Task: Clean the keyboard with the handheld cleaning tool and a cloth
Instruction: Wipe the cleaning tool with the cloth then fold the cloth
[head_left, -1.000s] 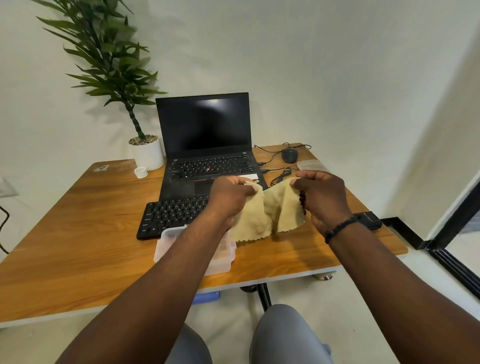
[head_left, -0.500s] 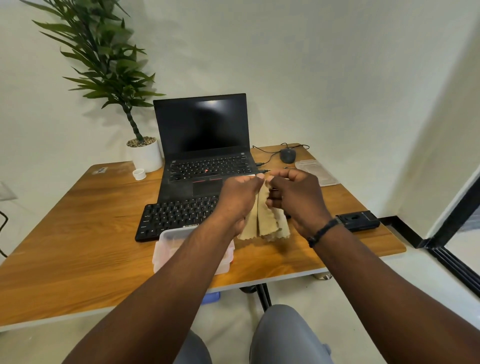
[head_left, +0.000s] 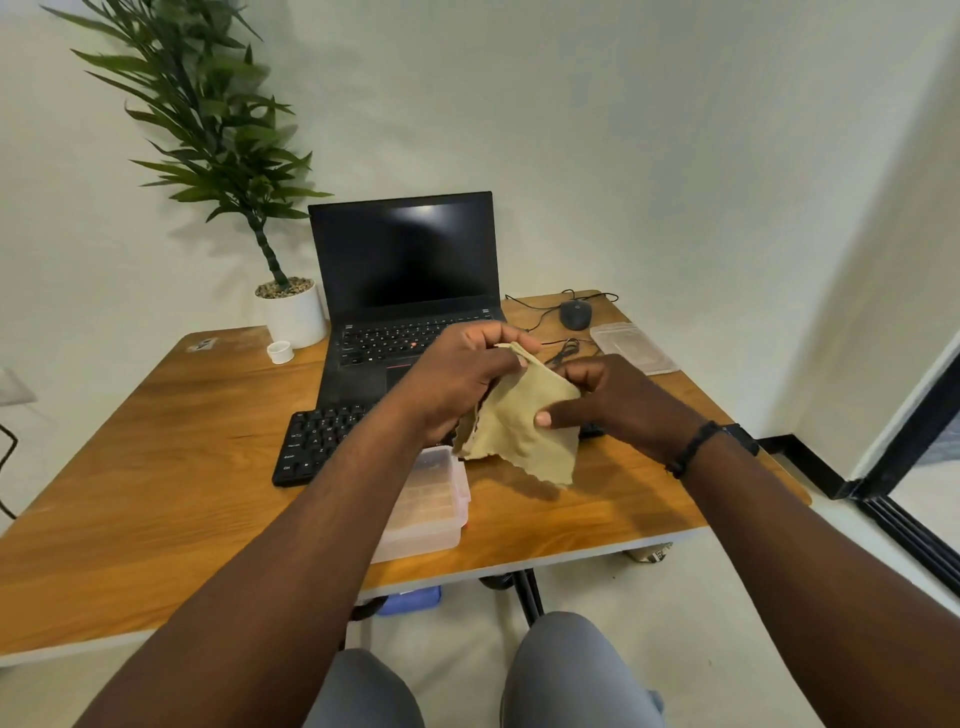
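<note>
We are holding the cloth (head_left: 524, 421) in the air at the centre of the frame, above the table (head_left: 156, 467) and clear of it. Our left hand (head_left: 462, 379) is pinching the cloth's top corner between thumb and fingers; our right hand (head_left: 618, 400) is gripping its right edge, thumb lying across the front face of the fabric. The cloth is hanging as a loose sheet, its long axis running from the upper pinch down toward the lower right of the frame. The keyboard (head_left: 322, 441) is lying below and to the left of the cloth, its long axis running left to right across the frame, its right portion hidden behind our left forearm. We are judging the left hand to be the nearer one to the keys, so the coming move calls for lowering the cloth down and leftward. Both forearms are converging from the bottom corners of the frame, wrists raised. The cleaning tool cannot be identified here.
</note>
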